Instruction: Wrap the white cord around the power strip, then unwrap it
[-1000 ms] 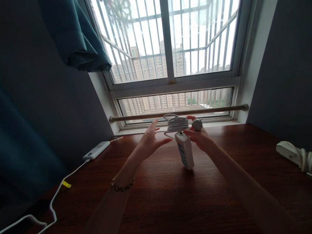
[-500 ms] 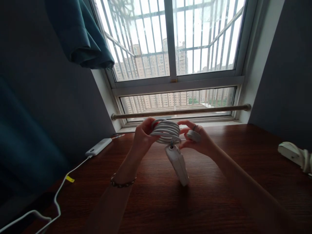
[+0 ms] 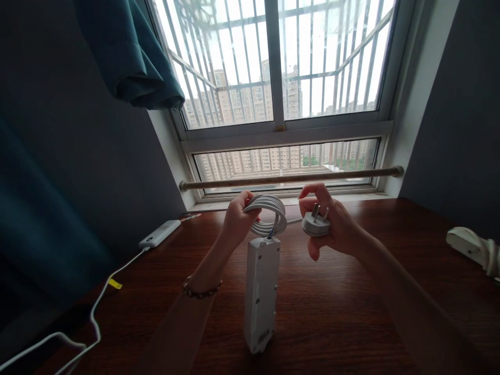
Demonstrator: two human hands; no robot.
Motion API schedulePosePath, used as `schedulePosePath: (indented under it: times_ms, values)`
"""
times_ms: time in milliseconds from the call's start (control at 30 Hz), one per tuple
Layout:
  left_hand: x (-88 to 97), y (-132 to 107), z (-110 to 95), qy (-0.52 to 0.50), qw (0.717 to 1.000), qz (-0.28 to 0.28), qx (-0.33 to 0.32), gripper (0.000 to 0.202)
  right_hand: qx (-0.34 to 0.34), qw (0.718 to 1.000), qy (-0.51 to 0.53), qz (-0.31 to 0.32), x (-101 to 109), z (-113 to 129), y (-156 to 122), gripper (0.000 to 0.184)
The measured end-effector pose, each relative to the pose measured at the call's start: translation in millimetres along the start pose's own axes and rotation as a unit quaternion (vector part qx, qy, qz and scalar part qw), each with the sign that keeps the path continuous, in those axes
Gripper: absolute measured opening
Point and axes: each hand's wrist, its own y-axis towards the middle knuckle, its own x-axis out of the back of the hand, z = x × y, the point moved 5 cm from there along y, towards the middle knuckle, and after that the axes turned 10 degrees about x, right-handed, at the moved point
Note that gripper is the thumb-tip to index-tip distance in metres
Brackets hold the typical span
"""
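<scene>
White power strip (image 3: 261,291) at lower centre, its coiled cord (image 3: 269,212) and plug (image 3: 315,225) white too. The bench (image 3: 351,312) is dark reddish-brown wood grain — teal curtain (image 3: 128,57) upper left, white power bank (image 3: 160,233) at left.

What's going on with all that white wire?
A person is handling a white power strip over a wooden table. The left hand grips the coiled cord; the right hand holds the plug, prongs up. The power strip hangs from the coil, its lower end near the tabletop. A white power bank lies by the window.
</scene>
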Motion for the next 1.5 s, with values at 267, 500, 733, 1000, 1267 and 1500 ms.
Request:
schedulePosePath:
  times_ms: [267,500,733,1000,1267,1500]
  values:
    - [-8.4,-1.8,4.4,0.015,1.000,0.006,0.016,0.014,0.181,0.941,0.248,-0.144,12.5,24.0,14.7,0.052]
    - [-12.2,-4.5,9.9,0.061,0.997,-0.029,0.022,0.011,0.171,0.951,0.099,-0.238,19.6,25.1,9.9,0.019]
    - [-10.2,0.7,12.9,0.058,0.997,-0.027,0.050,0.013,0.231,0.924,-0.284,0.107,-22.1,22.2,6.4,0.009]
    - [-15.1,-4.4,9.0,-0.009,0.995,0.061,0.080,0.020,0.181,0.907,-0.354,0.140,-22.4,3.5,5.8,0.007]
    - [-21.8,-10.5,3.3,-0.081,0.978,0.173,0.081,0.029,0.169,0.844,-0.507,0.043,-19.5,-2.6,6.6,0.030]
    - [-23.4,-13.9,-3.1,-0.097,0.974,0.203,0.041,0.040,0.213,0.784,-0.582,-0.036,-14.5,-7.8,7.9,0.063]
